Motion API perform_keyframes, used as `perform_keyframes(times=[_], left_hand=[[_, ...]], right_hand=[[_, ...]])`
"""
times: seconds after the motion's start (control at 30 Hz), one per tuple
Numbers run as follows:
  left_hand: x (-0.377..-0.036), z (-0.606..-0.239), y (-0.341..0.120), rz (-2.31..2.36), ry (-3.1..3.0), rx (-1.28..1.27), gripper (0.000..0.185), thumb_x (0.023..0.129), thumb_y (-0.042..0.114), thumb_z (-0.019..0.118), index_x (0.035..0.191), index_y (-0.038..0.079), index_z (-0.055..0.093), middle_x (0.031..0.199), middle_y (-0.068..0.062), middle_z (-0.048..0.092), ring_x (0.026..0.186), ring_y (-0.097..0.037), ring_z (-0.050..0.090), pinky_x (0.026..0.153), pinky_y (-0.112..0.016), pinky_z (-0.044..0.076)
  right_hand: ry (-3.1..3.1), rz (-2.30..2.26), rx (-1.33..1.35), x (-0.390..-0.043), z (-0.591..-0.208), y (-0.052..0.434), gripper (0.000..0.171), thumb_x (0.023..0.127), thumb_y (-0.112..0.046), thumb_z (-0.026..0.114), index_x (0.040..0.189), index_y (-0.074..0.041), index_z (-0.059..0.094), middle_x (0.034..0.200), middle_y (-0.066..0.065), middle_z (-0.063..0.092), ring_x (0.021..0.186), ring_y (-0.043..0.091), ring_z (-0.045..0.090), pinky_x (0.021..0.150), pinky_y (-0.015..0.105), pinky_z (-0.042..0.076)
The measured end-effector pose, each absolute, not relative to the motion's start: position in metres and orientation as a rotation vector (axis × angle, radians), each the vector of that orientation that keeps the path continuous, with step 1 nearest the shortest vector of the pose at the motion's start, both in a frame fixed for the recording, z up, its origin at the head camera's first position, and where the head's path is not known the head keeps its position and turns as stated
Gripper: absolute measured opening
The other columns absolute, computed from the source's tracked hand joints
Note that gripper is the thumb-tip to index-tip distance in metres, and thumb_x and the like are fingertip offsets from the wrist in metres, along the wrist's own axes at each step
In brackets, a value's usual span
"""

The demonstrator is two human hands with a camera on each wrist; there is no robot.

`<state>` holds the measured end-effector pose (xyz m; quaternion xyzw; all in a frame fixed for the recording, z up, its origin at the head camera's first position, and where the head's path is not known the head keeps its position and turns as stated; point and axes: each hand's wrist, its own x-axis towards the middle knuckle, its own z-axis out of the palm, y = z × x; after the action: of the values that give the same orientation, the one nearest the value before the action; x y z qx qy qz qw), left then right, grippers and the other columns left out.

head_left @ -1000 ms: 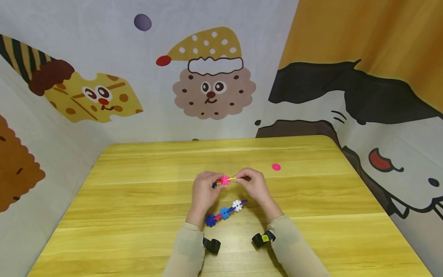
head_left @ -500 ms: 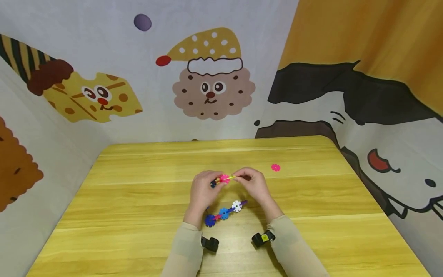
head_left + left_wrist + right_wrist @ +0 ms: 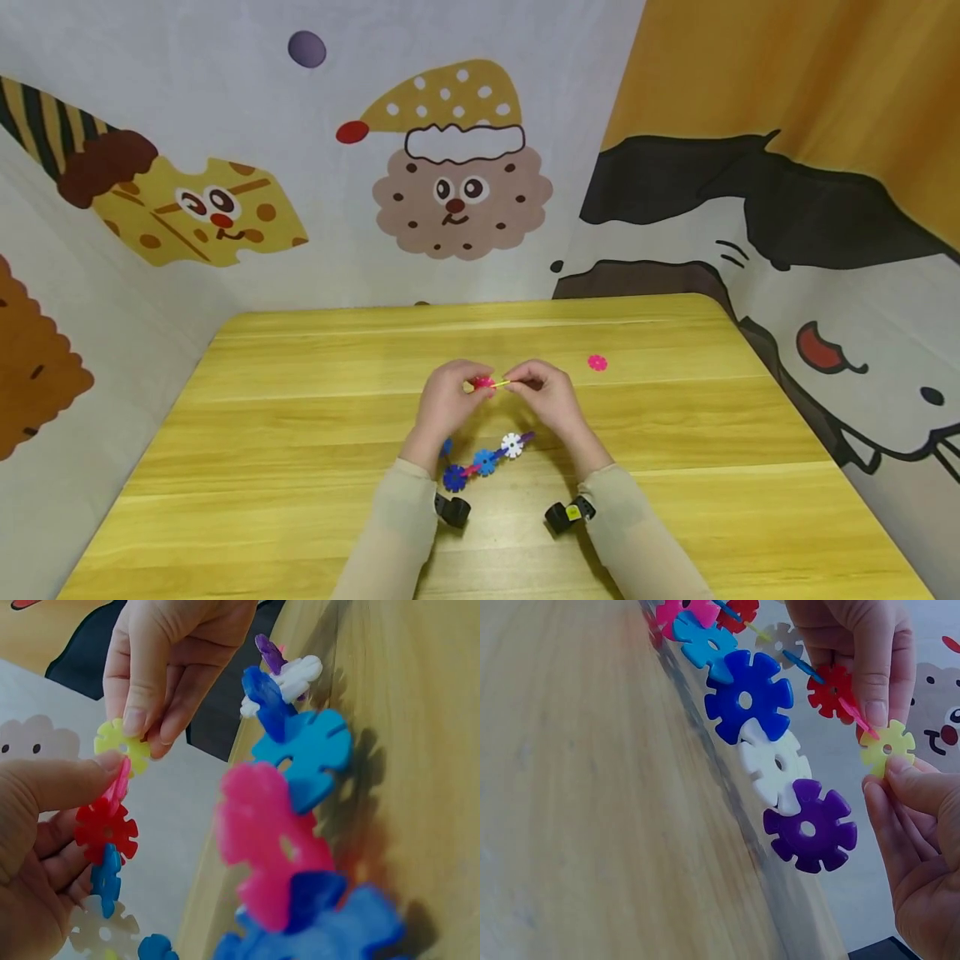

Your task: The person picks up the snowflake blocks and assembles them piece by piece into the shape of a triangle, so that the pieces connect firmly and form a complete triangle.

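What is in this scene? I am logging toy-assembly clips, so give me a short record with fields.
left hand: holds a chain of snowflake discs above the table, thumb on the pink disc
right hand: pinches the yellow disc at the chain's end
held chain: pink, red disc, blue, white
chain on table: blue, pink, white and purple discs, below the hands
loose piece: lone pink disc right of the hands
surface: wooden table
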<state>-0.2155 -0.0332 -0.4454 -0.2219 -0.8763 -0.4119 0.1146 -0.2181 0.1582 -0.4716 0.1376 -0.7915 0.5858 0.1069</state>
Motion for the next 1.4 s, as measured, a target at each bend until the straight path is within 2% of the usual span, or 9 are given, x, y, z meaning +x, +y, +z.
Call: perform_keyframes(times=[0.17,0.3,0.53,0.87,0.97,1.17,1.4], left_hand=[[-0.22,-0.444,-0.035,-1.244,-2.562,-0.705,0.017,0.083,0.009,0.081,0.099,0.006,0.078,0.094,-0.003,0.071,0.085,-0.019,0.065,0.08,-0.039,0.054],[-0.222,-0.44,-0.037,-1.258,-2.581,-0.71,0.011,0.084,0.008,0.079,0.095,0.008,0.079,0.092,-0.002,0.07,0.087,-0.02,0.064,0.081,-0.039,0.053],[-0.221,-0.435,-0.042,-1.334,-2.623,-0.657,0.011,0.085,0.008,0.078,0.096,0.01,0.079,0.094,-0.001,0.068,0.086,-0.017,0.061,0.075,-0.034,0.052],[-0.225,-0.434,-0.046,-1.352,-2.637,-0.694,0.01,0.086,0.009,0.078,0.096,0.009,0.079,0.093,0.0,0.068,0.082,-0.015,0.06,0.067,-0.029,0.051],[-0.226,-0.433,-0.048,-1.364,-2.635,-0.701,0.01,0.086,0.008,0.078,0.095,0.007,0.079,0.093,-0.001,0.068,0.08,-0.016,0.06,0.067,-0.03,0.052],[-0.228,-0.43,-0.054,-1.386,-2.663,-0.68,0.011,0.085,0.009,0.079,0.096,0.008,0.079,0.096,-0.001,0.069,0.078,-0.015,0.06,0.065,-0.03,0.052],[-0.229,-0.43,-0.057,-1.405,-2.691,-0.665,0.012,0.084,0.008,0.079,0.096,0.009,0.079,0.093,-0.004,0.07,0.075,-0.013,0.058,0.063,-0.029,0.05]], right_hand=[[-2.352,1.749,0.401,-0.217,-0.471,0.161,0.008,0.085,0.001,0.075,0.093,0.0,0.073,0.092,0.012,0.072,0.084,0.02,0.067,0.079,0.027,0.056],[-2.368,1.71,0.4,-0.21,-0.46,0.169,0.012,0.087,0.002,0.073,0.098,0.006,0.07,0.095,0.019,0.071,0.086,0.022,0.067,0.08,0.028,0.055],[-2.372,1.602,0.228,-0.222,-0.481,0.216,0.018,0.088,-0.004,0.075,0.104,0.002,0.071,0.099,0.016,0.071,0.085,0.009,0.063,0.077,0.019,0.051],[-2.488,1.403,-0.1,-0.227,-0.488,0.284,0.03,0.092,-0.008,0.071,0.118,0.006,0.065,0.111,0.024,0.067,0.097,0.023,0.062,0.08,0.012,0.045],[-2.537,1.352,-0.13,-0.229,-0.491,0.295,0.034,0.092,-0.008,0.07,0.122,0.007,0.064,0.113,0.025,0.065,0.101,0.031,0.062,0.084,0.018,0.047],[-2.637,1.238,-0.066,-0.237,-0.492,0.301,0.04,0.092,-0.01,0.07,0.128,0.006,0.061,0.121,0.027,0.059,0.11,0.04,0.057,0.095,0.046,0.049],[-2.71,1.141,-0.007,-0.244,-0.495,0.3,0.043,0.091,-0.011,0.072,0.129,0.004,0.061,0.123,0.027,0.057,0.11,0.041,0.057,0.095,0.051,0.048]])
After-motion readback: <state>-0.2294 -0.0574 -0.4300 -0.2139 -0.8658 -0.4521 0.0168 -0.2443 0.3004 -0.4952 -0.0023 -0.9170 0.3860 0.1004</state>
